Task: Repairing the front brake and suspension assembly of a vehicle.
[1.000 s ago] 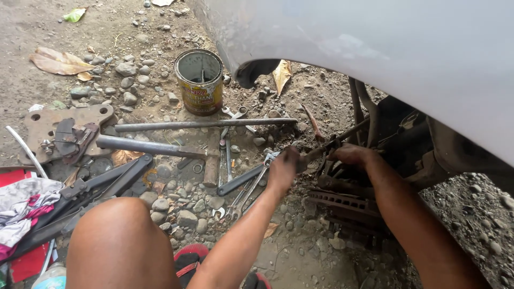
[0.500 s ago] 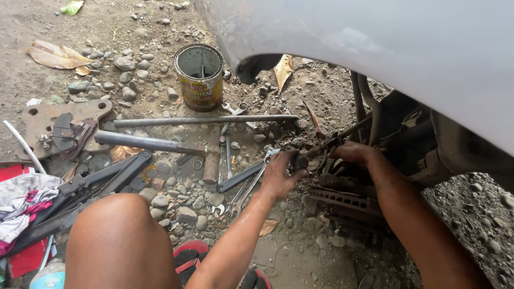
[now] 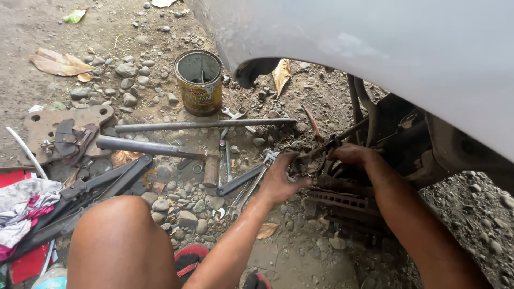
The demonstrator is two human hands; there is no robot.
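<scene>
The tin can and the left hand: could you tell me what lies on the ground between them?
In the head view, between the tin can and the left hand lie a long metal rod and wrenches on gravel.

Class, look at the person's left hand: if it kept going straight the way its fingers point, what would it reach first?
Probably the rusty brake assembly under the car; the left hand points right at it, though depth is unclear.

The brake part (image 3: 342,200) is dark, rusty and greasy, with ribbed edges, and it lies low on the gravel under the white car body. A thin dirty rod (image 3: 334,140) slants up from it toward the wheel well.
</scene>
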